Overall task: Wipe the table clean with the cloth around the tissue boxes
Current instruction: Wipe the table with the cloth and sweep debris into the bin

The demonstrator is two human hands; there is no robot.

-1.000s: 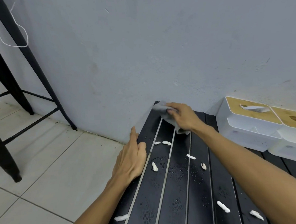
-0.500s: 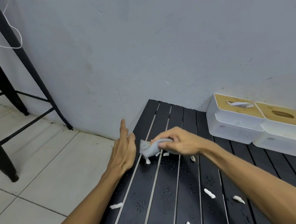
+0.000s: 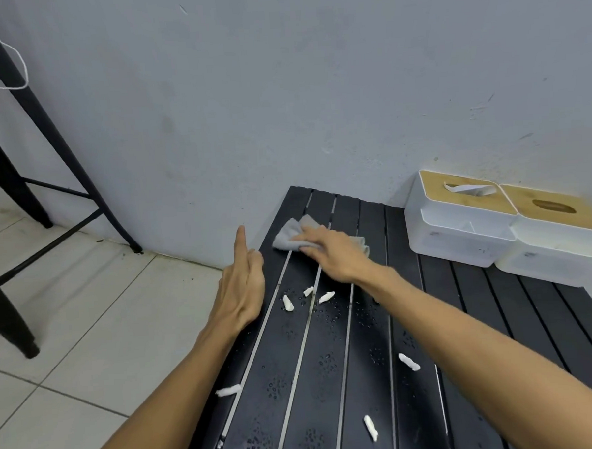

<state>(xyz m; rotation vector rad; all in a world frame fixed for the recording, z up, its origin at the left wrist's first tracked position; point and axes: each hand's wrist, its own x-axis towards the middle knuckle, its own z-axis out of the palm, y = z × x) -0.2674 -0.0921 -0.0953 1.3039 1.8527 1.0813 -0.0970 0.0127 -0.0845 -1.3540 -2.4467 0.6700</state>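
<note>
A black slatted table runs away from me to the wall. My right hand presses a grey cloth flat on the far left part of the table, fingers spread over it. My left hand rests edge-on along the table's left rim, index finger pointing up, holding nothing. Two white tissue boxes with wooden lids, one and another, stand against the wall at the far right. Several white paper bits and water drops lie on the slats.
A black metal stool frame stands on the tiled floor at the left. The grey wall closes the table's far end. More paper bits lie nearer to me.
My right hand has carried the cloth from the table's left middle back up to the far end and flattened it there. The left hand stays at the left rim.
</note>
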